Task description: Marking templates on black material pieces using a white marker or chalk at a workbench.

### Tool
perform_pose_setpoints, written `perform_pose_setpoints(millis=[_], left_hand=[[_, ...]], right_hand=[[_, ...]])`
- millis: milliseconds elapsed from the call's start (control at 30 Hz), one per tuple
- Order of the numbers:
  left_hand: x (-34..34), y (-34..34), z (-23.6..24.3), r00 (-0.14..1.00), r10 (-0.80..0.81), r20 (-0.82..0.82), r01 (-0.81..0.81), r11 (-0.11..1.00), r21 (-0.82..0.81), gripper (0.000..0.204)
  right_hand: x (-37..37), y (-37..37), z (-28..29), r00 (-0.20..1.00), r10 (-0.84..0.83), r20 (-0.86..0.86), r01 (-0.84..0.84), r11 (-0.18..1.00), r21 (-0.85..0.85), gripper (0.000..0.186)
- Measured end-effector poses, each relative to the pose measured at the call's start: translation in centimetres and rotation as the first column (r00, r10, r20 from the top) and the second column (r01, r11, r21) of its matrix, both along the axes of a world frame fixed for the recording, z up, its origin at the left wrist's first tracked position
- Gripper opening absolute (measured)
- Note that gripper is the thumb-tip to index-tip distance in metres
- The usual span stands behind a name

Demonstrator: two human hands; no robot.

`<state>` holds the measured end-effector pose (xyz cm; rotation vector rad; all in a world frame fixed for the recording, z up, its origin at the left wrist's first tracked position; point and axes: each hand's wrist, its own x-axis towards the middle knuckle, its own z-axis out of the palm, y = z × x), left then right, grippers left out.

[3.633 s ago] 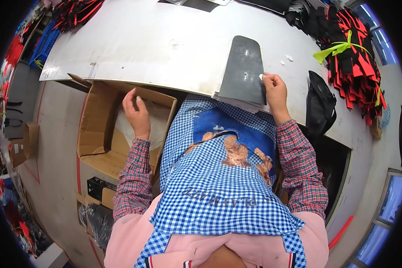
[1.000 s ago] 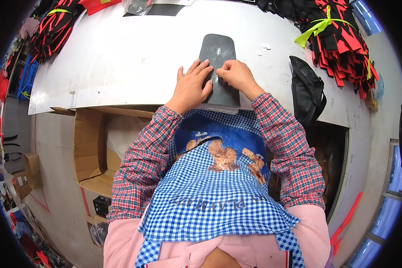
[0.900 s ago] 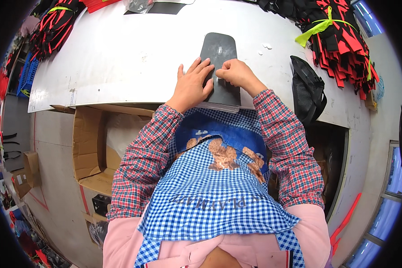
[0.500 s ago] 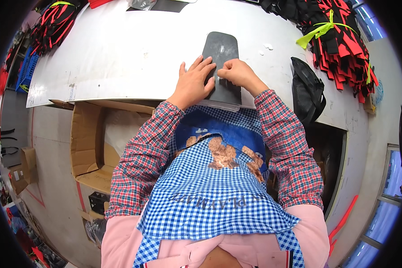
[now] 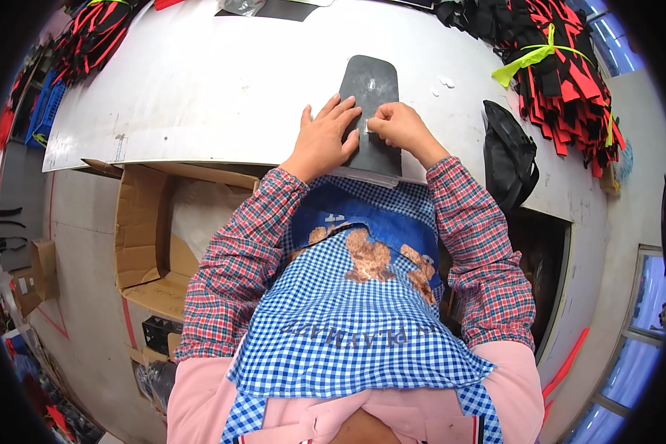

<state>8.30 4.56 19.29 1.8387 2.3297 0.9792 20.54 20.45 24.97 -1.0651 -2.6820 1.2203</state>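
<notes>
A stack of thin sheets topped by a dark grey tapered panel (image 5: 371, 157) lies at the near edge of the white table (image 5: 207, 89). My left hand (image 5: 328, 137) rests on its left side, fingers spread and lying flat. Just right of it, my right hand (image 5: 403, 129) pinches a small white piece (image 5: 368, 126) against the middle of the panel, its thumb and index finger together. Another small pale mark sits higher on the panel. A few small white pieces (image 5: 445, 81) lie on the table to the right.
Bundles of red-and-black strips (image 5: 562, 89) tied with yellow ribbon lie at back right, others (image 5: 89, 41) at back left. A black fabric bag (image 5: 509, 155) lies right of the panel. An open cardboard box (image 5: 137, 222) is below the table edge on the left. A blue crate (image 5: 48, 111) stands far left.
Since the first frame, my left hand has moved up from the box onto the panel, and my right hand has moved from its edge to its middle. Over the last second both barely shift.
</notes>
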Motion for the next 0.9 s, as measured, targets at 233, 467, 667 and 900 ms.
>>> perform_pose_setpoints(millis=[233,467,667,900], left_hand=[[0.1,0.0,0.6,1.000,-0.013,0.012,0.013,0.999,-0.043,0.045],[0.3,-0.2,0.8,1.000,-0.006,0.020,0.007,0.999,-0.039,0.045],[0.3,0.0,0.4,1.000,0.001,-0.015,-0.001,1.000,0.011,0.045],[0.3,-0.1,0.3,1.000,0.001,-0.010,-0.001,1.000,0.010,0.044]], right_hand=[[-2.1,2.5,-0.5,0.933,-0.252,-0.259,0.223,0.965,-0.134,0.023],[-4.6,4.7,-0.8,0.949,-0.231,-0.214,0.248,0.967,0.053,0.023],[-5.4,6.2,-1.8,0.980,-0.113,-0.162,0.164,0.926,0.342,0.030],[-5.1,6.0,-2.0,0.977,-0.148,-0.153,0.177,0.964,0.199,0.031]])
